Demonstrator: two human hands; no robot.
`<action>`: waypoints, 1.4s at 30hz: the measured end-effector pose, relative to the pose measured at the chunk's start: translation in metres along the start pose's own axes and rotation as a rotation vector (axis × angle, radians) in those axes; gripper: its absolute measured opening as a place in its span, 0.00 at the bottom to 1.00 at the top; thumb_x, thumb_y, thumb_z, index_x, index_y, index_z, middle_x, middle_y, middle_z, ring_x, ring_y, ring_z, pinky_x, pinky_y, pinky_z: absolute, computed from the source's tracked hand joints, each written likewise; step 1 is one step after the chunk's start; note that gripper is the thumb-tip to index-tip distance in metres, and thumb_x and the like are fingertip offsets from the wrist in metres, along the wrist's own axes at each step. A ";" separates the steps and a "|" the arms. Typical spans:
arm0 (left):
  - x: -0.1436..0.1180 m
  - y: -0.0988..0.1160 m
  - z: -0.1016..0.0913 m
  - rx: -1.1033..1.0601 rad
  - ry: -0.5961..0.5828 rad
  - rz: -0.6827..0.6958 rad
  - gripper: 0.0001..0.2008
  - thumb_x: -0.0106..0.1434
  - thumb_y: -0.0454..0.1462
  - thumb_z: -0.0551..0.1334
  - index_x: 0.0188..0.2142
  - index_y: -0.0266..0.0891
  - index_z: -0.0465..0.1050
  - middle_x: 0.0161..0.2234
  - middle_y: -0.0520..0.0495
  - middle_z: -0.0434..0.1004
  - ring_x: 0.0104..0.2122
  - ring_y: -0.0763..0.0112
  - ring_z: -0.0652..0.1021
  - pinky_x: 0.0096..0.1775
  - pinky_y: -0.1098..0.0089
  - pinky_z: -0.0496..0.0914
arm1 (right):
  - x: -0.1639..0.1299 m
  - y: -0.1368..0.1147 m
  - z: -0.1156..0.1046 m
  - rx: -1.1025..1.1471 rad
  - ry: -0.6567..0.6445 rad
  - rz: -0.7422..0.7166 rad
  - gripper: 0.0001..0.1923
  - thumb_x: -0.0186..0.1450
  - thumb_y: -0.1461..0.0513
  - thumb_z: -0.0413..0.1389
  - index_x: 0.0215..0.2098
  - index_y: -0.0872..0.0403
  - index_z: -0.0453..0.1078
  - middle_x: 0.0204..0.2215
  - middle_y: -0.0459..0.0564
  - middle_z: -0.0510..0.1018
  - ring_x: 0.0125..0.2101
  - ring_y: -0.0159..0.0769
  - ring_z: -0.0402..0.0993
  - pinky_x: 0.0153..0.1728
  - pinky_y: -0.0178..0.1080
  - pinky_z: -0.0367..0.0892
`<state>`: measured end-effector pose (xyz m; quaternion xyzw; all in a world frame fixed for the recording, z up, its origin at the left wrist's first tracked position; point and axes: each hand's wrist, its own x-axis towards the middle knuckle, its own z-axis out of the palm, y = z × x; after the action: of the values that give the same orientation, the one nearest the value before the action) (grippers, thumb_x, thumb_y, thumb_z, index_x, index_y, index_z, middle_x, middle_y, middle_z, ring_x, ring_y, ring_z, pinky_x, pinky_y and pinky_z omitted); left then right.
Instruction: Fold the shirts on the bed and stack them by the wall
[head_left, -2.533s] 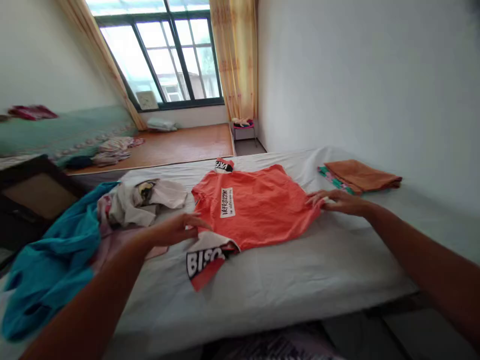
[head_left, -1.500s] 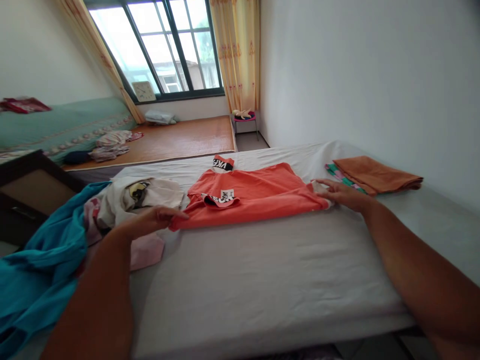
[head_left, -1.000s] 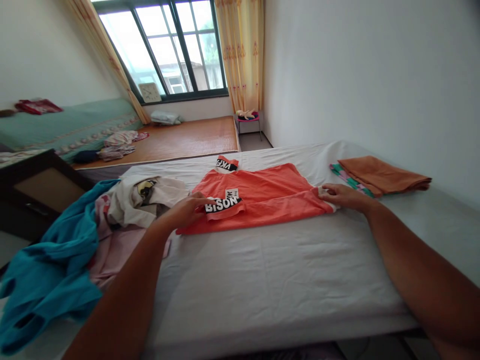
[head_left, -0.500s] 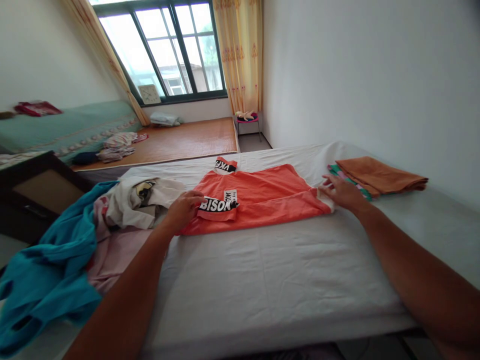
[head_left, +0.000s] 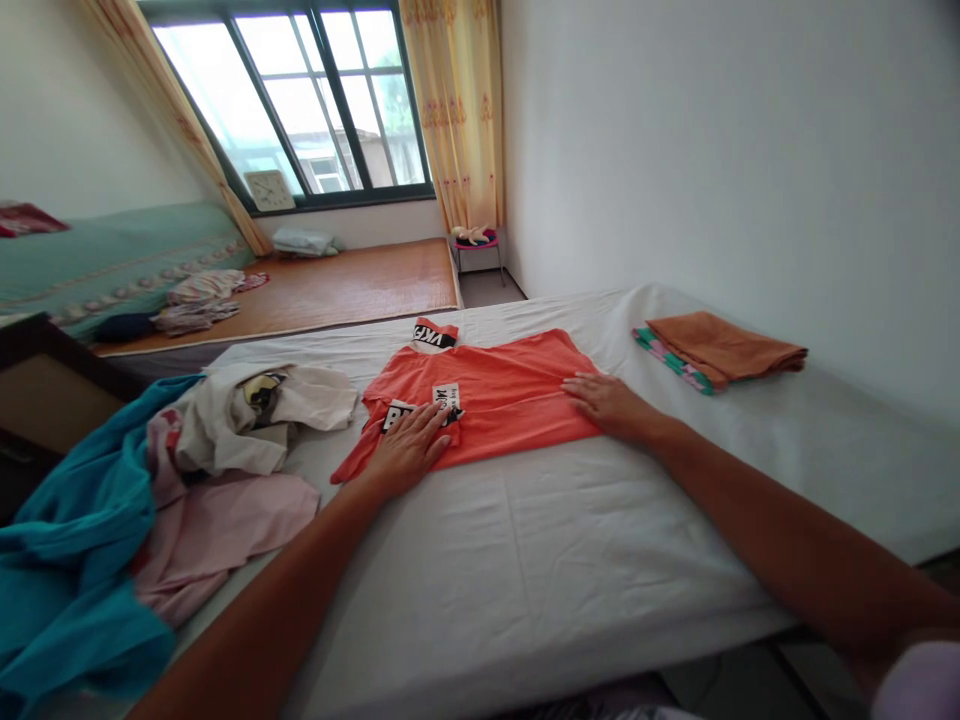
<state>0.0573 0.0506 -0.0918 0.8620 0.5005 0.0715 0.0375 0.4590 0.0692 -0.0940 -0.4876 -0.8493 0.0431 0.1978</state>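
Note:
An orange T-shirt with black-and-white lettered bands lies spread on the white sheet, its near side folded over. My left hand rests flat on the shirt's near left part, fingers stretched over the folded lettered sleeve and partly covering its print. At the shirt's right end, my right hand lies flat with fingers extended on the fabric. Neither hand grips anything.
Left of the shirt is a heap of loose clothes: a beige garment, a pink garment and a blue garment. Folded brown cloth lies on green-and-pink cloth at right. A mat-covered bed stands beyond.
Both hands have let go of the shirt's edges and now lie flat on it. The right hand moved left, the left hand slightly right. The view has shifted a little.

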 end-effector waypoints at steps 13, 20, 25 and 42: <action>0.003 -0.002 0.001 0.035 0.020 0.008 0.29 0.71 0.50 0.44 0.67 0.43 0.55 0.67 0.45 0.56 0.67 0.59 0.56 0.65 0.54 0.50 | -0.054 0.056 -0.088 0.667 -0.507 0.545 0.16 0.48 0.50 0.68 0.24 0.53 0.76 0.21 0.49 0.76 0.21 0.35 0.72 0.23 0.36 0.66; 0.003 -0.002 0.000 0.029 0.016 -0.001 0.29 0.71 0.50 0.45 0.67 0.43 0.56 0.67 0.45 0.57 0.66 0.59 0.57 0.65 0.53 0.50 | -0.045 0.057 -0.086 0.590 -0.393 0.394 0.18 0.51 0.47 0.64 0.24 0.53 0.72 0.20 0.44 0.72 0.23 0.32 0.68 0.25 0.33 0.63; 0.003 -0.001 0.000 0.024 0.008 -0.005 0.30 0.71 0.50 0.44 0.67 0.43 0.55 0.67 0.45 0.56 0.67 0.58 0.56 0.65 0.53 0.50 | -0.062 0.078 -0.098 0.500 -0.398 0.444 0.20 0.50 0.44 0.63 0.23 0.53 0.73 0.19 0.47 0.73 0.23 0.36 0.69 0.24 0.36 0.64; -0.002 -0.006 -0.001 0.055 0.008 -0.030 0.29 0.71 0.52 0.44 0.68 0.48 0.53 0.68 0.48 0.54 0.67 0.59 0.55 0.65 0.53 0.50 | -0.005 0.012 0.006 -0.084 -0.189 -0.007 0.31 0.71 0.46 0.39 0.67 0.50 0.57 0.66 0.50 0.59 0.66 0.45 0.51 0.65 0.53 0.48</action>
<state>0.0506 0.0518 -0.0916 0.8548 0.5153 0.0608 0.0128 0.4689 0.0718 -0.1040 -0.4863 -0.8669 0.0524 0.0962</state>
